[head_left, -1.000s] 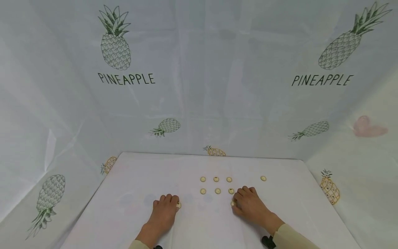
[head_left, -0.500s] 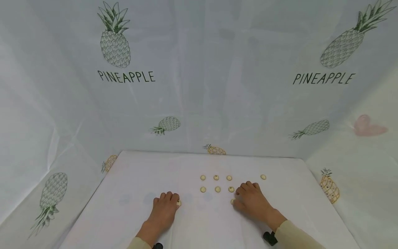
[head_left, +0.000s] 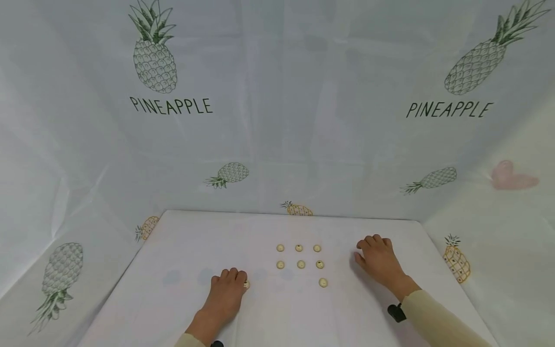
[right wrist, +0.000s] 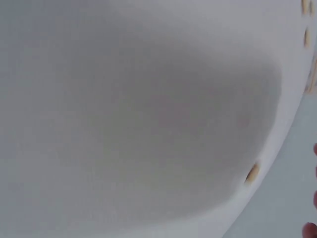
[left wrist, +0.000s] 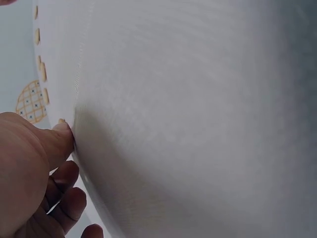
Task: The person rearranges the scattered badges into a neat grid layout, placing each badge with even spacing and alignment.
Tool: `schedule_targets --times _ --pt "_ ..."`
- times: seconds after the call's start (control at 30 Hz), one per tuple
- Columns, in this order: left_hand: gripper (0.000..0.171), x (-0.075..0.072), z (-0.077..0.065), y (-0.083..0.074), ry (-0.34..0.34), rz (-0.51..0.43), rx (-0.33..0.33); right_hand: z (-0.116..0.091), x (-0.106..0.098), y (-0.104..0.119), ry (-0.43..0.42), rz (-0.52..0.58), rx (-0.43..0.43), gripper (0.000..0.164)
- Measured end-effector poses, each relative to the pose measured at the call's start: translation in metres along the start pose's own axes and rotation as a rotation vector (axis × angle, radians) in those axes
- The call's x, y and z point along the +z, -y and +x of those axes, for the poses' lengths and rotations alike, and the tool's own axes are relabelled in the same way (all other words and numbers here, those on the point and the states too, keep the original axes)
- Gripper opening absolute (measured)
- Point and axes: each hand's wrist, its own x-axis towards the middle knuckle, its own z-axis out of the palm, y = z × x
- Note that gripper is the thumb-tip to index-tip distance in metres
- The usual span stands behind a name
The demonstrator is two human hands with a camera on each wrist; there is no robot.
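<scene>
Small round pale-yellow discs, button-like with dark marks, lie on the white-covered table. My left hand (head_left: 226,294) rests at the left and pinches one disc (head_left: 246,284) by its thumb side; in the left wrist view the thumb (left wrist: 62,136) is against that disc's edge. My right hand (head_left: 381,260) hovers at the right, thumb and fingers parted, holding nothing. It covers the place of a far-right disc in the head view; a disc (right wrist: 252,172) shows below it in the right wrist view. A lone disc (head_left: 323,283) lies between the hands.
Two rows of discs, three in each, sit mid-table: a far row with a middle disc (head_left: 299,247) and a nearer row with a middle disc (head_left: 301,264). The table's far edge (head_left: 243,213) meets a hanging pineapple-print cloth (head_left: 295,120), which also encloses the sides.
My right hand has let go of the disc in the nearest row and moved right and away, over the far-right disc. My left hand has stayed with its disc.
</scene>
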Motion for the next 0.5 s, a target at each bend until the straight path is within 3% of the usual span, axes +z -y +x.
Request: schedule_targets --times 0.13,0.33,0.5 --pt "0.025 -0.003 -0.002 -0.001 0.001 0.008 -0.007 0.003 0.0 -0.023 -0.04 -0.026 -0.007 0.024" --pt "0.025 -0.006 -0.003 -0.002 -0.008 0.012 0.0 0.006 0.005 -0.039 0.083 -0.035 0.018 0.029" --pt "0.023 -0.004 -0.002 -0.001 -0.009 0.011 0.008 0.007 0.015 -0.044 0.127 -0.032 0.012 0.023"
